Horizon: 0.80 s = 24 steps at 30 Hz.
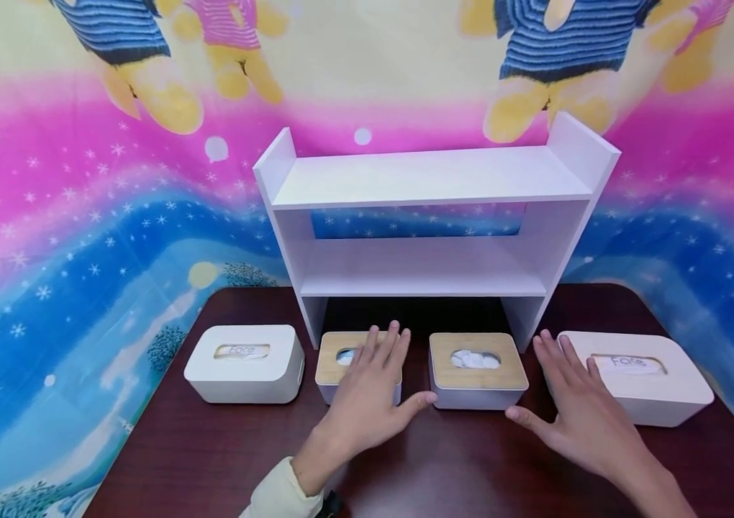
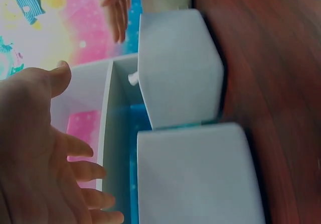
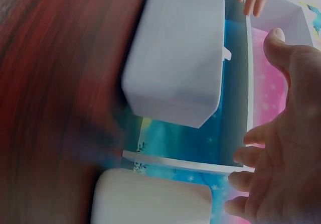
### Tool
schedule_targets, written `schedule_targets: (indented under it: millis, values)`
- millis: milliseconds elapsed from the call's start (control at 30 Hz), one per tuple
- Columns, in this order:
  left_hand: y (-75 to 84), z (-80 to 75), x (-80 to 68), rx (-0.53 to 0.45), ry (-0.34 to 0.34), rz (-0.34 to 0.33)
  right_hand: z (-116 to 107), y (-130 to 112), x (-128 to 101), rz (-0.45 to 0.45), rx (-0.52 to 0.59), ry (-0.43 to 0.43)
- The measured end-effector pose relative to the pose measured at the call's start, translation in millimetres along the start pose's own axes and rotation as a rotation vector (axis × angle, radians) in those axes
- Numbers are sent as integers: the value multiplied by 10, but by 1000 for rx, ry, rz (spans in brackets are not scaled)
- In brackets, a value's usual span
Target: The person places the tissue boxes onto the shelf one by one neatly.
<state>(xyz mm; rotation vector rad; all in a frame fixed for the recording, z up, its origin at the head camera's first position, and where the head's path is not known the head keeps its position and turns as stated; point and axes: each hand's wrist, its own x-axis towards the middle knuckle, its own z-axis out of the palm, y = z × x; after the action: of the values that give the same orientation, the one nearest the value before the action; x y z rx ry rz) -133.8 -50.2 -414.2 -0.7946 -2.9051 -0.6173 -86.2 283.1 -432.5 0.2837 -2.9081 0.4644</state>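
Note:
My left hand (image 1: 370, 396) spreads its fingers above a small tissue box (image 1: 331, 344) with a wood-look lid, covering its right part in the head view. Beside it is a matching tissue box (image 1: 438, 360), white tissue showing in its oval slot. My right hand (image 1: 581, 414), fingers straight and parted, hovers by the left edge of a larger white tissue box (image 1: 671, 381) marked "Face". Another white "Face" tissue box (image 1: 244, 385) lies at the far left. In the left wrist view the left hand (image 2: 45, 153) holds nothing; likewise the right hand (image 3: 296, 128) in the right wrist view.
A white two-tier shelf (image 1: 422, 266) stands at the back of the dark red-brown table (image 1: 211, 460), behind the row of boxes. A colourful printed cloth (image 1: 69, 216) hangs behind and around the table.

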Motion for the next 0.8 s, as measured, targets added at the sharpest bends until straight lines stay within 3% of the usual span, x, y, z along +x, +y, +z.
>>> schedule_targets:
  millis: [300, 567, 800]
  values:
    - [253, 82, 68, -135, 5, 15, 61, -59, 7, 27, 118, 23]
    - [360, 226, 121, -296, 65, 21, 113, -120, 49, 95, 208, -53]
    - [421, 376, 150, -402, 99, -19, 183, -107, 72, 115, 231, -43]
